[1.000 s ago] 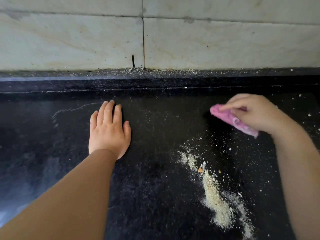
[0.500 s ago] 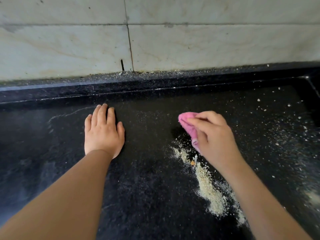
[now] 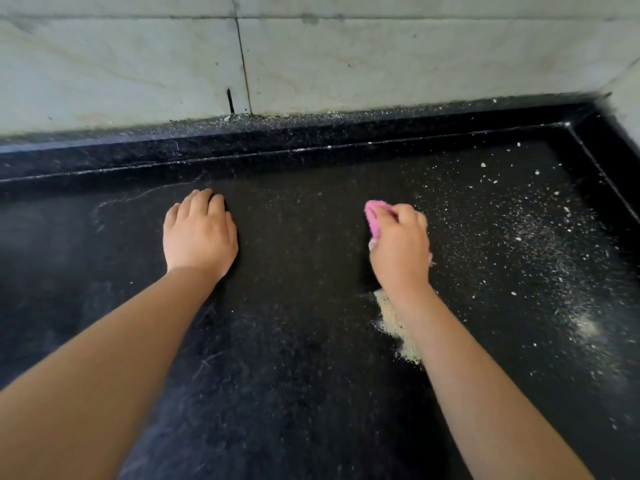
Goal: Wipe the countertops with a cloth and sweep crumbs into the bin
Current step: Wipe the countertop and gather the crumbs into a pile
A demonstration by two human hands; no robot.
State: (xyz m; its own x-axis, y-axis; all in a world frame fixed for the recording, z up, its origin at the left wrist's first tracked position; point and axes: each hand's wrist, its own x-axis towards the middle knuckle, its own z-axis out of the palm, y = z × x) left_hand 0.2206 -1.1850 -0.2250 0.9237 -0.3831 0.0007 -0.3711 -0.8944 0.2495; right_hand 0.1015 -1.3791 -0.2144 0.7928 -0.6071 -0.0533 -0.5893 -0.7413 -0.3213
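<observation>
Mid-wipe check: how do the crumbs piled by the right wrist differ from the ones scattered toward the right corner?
The crumb pile is a dense, tan, heaped streak, partly hidden under the right forearm; the scattered crumbs are thin, whitish specks spread wide with bare black countertop between them. The pile lies just behind the right hand gripping the pink cloth; the scatter lies farther right, away from the cloth. Both rest on the countertop, not yet removed.

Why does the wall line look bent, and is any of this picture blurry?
Head view: the wide lens bows the tiled wall and countertop edge; scattered crumbs at far right smear into streaks; soft, even light, no harsh glare; both hands, right hand gripping the pink cloth, look fairly sharp.
</observation>
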